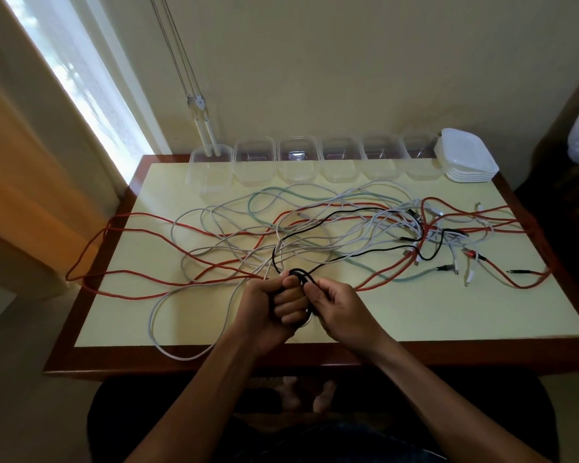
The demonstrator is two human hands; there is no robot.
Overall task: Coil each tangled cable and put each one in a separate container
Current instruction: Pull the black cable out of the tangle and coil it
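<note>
We have the black cable [331,217] in both hands at the lower middle of the frame. Our left hand [274,304] is curled round the small black coil [300,275] already wound, and our right hand [335,302] pinches the strand just beside that coil, fingertips closed on it.

The relation that matters: the loose length of the black cable runs away from our hands toward the upper right of the frame, rising in a long arc through the tangle and ending near the knot of plugs at the right. Its long axis lies lower middle to upper right, so we judge the right hand the nearer one to draw in slack while the left keeps the coil.

Counting: one black cable; red, white and pale green ones lie crossed over each other, and we cannot tell how many of each. Along the far edge of the tabletop [448,315] stand six clear containers [254,165] in a row, all without cables, with one stack of white lids [465,158] at the right end.
</note>
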